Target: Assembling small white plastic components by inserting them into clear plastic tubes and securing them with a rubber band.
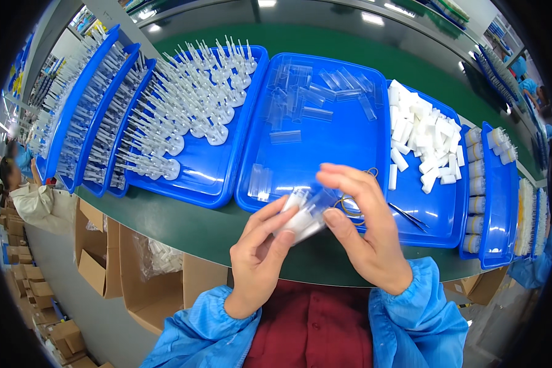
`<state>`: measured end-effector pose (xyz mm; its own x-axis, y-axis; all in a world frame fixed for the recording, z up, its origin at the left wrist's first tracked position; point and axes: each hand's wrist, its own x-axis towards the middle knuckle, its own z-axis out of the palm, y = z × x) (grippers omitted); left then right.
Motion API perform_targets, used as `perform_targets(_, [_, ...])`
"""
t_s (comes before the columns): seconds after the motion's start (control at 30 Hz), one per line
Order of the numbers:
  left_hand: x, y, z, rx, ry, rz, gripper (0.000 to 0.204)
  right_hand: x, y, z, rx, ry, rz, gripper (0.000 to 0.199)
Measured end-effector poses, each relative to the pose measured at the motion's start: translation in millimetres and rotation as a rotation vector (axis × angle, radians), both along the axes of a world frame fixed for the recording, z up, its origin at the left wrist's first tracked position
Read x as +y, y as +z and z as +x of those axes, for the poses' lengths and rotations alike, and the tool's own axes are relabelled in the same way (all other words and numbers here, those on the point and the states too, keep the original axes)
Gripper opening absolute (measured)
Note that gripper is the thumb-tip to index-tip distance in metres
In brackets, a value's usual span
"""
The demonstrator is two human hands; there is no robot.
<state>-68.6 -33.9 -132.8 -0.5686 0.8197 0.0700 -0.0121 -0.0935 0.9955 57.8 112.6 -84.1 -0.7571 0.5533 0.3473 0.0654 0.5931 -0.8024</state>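
Both hands grip one clear tube above the table edge.
Left hand (260,251) and right hand (365,230) pinch the tube (303,216) between fingertips, over the near rim of the middle tray (257,184); beyond lie loose clear sleeves (316,92), white blocks (423,138) and syringe parts (190,98).

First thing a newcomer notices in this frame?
Front and centre, the left hand and right hand together hold a small clear plastic case with white pieces inside above the green bench edge. Behind them runs a row of bright blue trays: clear syringe-like parts standing in ranks on the left, loose clear cases in the middle, a heap of white blocks on the right.
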Motion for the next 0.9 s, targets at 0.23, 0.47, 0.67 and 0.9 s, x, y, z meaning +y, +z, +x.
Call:
perform_targets(0.23, [-3, 4, 4, -0.020, -0.155, 0.001, 0.052, -17, 2, 2, -0.276, -0.081, 0.349, 0.098])
perform_targets(0.47, [-1, 10, 15, -0.037, -0.225, 0.086, 0.057, -17, -9, 1, -0.216, -0.162, 0.309, 0.088])
perform_targets(0.67, [0, 1, 17, -0.269, -0.203, 0.146, 0.055, -13, -11, 2, -0.088, -0.105, 0.323, 0.076])
perform_targets(0.9, [7, 12, 1, -0.640, -0.239, -0.084, 0.053, -13, -13, 9, -0.074, -0.025, 0.296, 0.079])
